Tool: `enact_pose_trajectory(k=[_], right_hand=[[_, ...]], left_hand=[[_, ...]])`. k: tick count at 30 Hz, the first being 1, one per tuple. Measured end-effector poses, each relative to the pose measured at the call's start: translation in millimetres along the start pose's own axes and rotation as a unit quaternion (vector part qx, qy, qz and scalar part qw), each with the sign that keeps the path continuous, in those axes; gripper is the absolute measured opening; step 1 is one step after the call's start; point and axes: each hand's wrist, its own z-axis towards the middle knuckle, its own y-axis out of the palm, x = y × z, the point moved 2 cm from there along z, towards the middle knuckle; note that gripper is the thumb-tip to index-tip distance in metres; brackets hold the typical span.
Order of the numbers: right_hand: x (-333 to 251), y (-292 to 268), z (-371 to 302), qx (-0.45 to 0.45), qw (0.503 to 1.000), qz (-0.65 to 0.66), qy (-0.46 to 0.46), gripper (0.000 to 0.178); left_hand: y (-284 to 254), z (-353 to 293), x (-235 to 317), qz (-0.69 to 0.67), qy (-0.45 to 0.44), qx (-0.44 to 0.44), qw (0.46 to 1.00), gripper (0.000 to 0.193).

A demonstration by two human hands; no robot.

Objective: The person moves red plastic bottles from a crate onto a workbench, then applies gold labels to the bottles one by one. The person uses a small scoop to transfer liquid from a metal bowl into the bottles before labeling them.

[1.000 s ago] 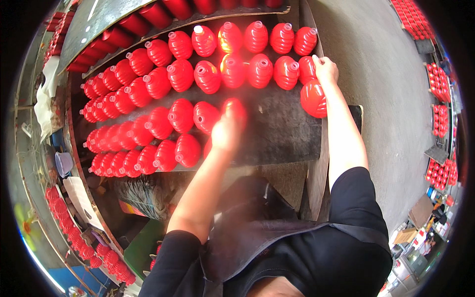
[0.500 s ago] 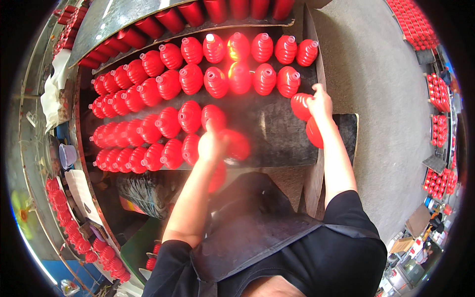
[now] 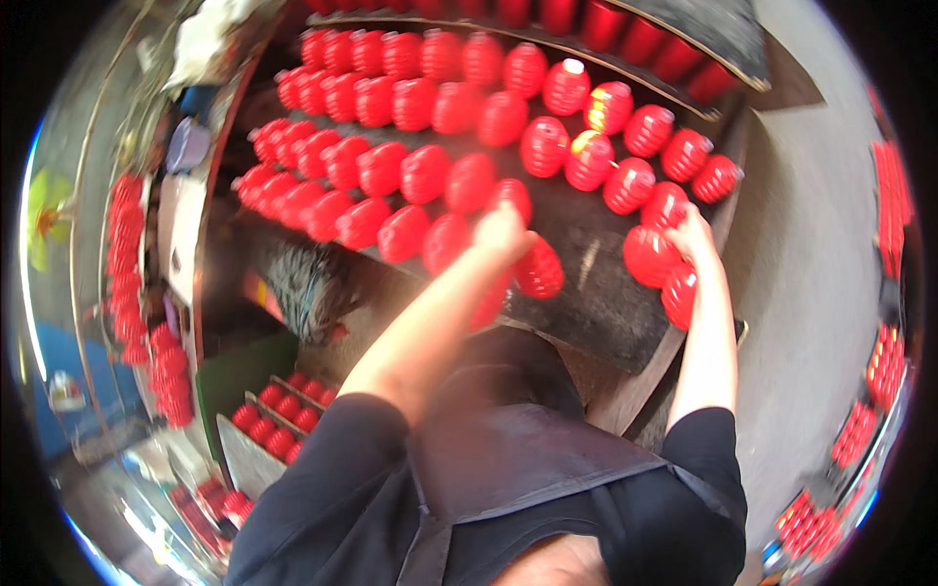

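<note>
Rows of glossy red, ribbed, lantern-shaped bottles [image 3: 374,104] with clear necks lie on a dark board [image 3: 625,317]. My left hand [image 3: 503,236] is closed at the near end of the rows, with red bottles [image 3: 538,268] clustered around it. Motion blur hides its exact grip. My right hand [image 3: 692,236], at the board's right side, is closed by the necks of a second cluster of red bottles [image 3: 652,256]. Its fingertips are partly hidden behind them. One bottle in the far row has a white cap [image 3: 574,66]. Two bottles [image 3: 609,107] there shine yellow.
Darker red cylinders [image 3: 601,29] stand on a shelf beyond the board. A crate of red pieces [image 3: 278,422] sits low at left, near a bundle of grey strands [image 3: 305,283]. More red items [image 3: 127,264] line the left. Grey floor [image 3: 816,293] runs along the right.
My view has turned, so the board and its rows now slant down to the right. Both hands stay among their clusters, and a third bottle shows plainly by my right hand.
</note>
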Motion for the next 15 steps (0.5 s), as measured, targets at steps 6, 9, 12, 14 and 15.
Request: enact_pose_trajectory(k=[6,9,12,14,15], right_hand=[[-6,19,-23,0.038,0.998,-0.031,0.040,0.067],[-12,34,-48,0.069,0.994,-0.053,0.067,0.065],[-23,41,-84,0.067,0.996,-0.011,0.061,0.065],[-37,42,-119,0.069,0.997,0.015,0.035,0.066],[-47,41,-138,0.074,0.997,0.005,0.027,0.064]], left_hand=[[2,1,1,-0.031,-0.008,-0.020,0.999,0.060],[15,-20,-8,-0.057,0.022,0.014,0.998,0.060],[19,-54,-23,-0.085,0.071,0.037,0.993,0.057],[13,-84,-39,-0.096,0.124,0.052,0.986,0.055],[7,-100,-48,-0.101,0.142,0.047,0.984,0.054]])
